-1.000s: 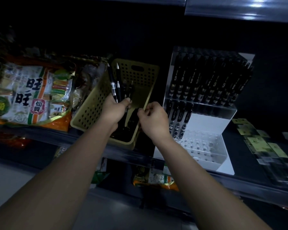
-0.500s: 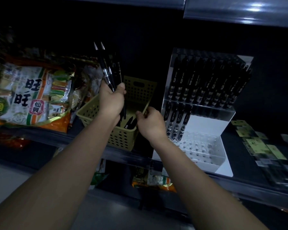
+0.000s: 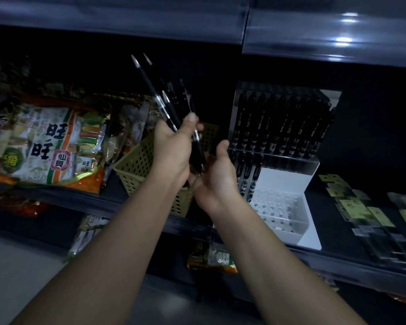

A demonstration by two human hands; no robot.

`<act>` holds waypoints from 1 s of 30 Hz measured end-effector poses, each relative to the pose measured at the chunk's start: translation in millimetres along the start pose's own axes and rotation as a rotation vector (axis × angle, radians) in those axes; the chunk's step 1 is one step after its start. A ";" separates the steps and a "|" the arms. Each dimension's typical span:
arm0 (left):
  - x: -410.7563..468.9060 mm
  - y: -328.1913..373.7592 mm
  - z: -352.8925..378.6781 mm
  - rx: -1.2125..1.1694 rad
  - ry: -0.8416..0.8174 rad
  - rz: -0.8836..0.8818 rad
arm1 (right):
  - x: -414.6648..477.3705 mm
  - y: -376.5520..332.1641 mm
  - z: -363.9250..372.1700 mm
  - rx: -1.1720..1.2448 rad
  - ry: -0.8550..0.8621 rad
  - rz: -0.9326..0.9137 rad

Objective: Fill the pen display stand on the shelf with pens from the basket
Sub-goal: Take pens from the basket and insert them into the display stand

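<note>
The left hand point(image 3: 174, 146) has its fingers curled round a bundle of black pens point(image 3: 158, 100) held above the yellow basket point(image 3: 136, 165) on the shelf point(image 3: 333, 231), while the right hand point(image 3: 217, 177) waits open-fingered under their lower ends, beside the partly filled pen display stand point(image 3: 281, 181).

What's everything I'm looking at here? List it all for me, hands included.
pens in hand: a bunch, count unclear, black, held up above the basket
basket: one, yellow-green, on the shelf left of the stand
pen display stand: one, white and clear, on the shelf
pens in stand: black, upper row full, a few at the lower tier's left
snack bag: one large, white and orange, left of the basket
flat packets: several, yellow-green labels, right end of the shelf
shelf: one, dark
left hand: grips the bunch of pens
right hand: cupped below the pens' lower ends
</note>
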State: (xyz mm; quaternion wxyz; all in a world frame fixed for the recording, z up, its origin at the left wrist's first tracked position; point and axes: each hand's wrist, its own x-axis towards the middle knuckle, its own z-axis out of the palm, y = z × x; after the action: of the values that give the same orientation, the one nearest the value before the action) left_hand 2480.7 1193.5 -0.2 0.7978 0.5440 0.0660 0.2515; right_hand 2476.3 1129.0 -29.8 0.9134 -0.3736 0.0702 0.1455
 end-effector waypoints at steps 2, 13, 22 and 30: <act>-11.0 0.0 2.0 -0.014 -0.018 -0.023 | -2.3 -2.5 -1.3 0.064 0.010 0.002; -45.6 -10.5 12.4 0.116 -0.116 -0.126 | -37.1 -22.6 -12.1 -0.207 -0.042 -0.030; -75.2 -25.0 -2.9 0.091 -0.511 -0.256 | -47.2 -60.3 -39.4 -0.420 -0.284 -0.288; -84.7 -45.9 -21.6 0.098 -0.845 -0.500 | -43.1 -80.0 -78.3 -0.626 -0.403 -0.196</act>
State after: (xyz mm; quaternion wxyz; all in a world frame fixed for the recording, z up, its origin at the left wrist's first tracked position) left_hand 2414.4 1158.6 -64.5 0.7642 0.6029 -0.1228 -0.1936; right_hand 2459.4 1010.5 -22.3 0.7603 -0.6031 -0.1946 0.1426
